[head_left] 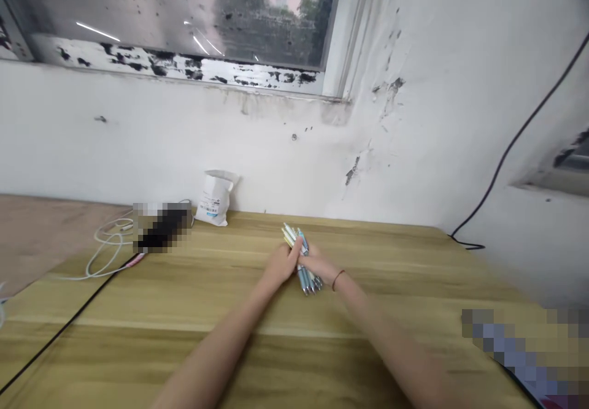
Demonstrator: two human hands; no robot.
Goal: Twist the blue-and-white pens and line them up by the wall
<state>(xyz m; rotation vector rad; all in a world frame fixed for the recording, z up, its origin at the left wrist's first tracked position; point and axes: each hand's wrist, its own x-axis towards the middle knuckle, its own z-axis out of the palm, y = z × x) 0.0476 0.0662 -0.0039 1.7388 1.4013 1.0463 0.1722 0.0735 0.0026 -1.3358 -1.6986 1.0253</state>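
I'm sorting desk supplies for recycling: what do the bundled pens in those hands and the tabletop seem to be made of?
The bundle of pens looks like glossy plastic barrels in pale blue and cream, with shiny metal-looking tips, though they are too small to be sure. The tabletop looks like wood or a wood-grain laminate with a satin finish, shown by its yellow-brown grain and soft sheen; the picture doesn't settle which.

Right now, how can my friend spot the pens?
Find the wooden table below the window. Near its middle, the left hand and right hand squeeze together around a bunch of pens, the only thing held, silver tips poking out.
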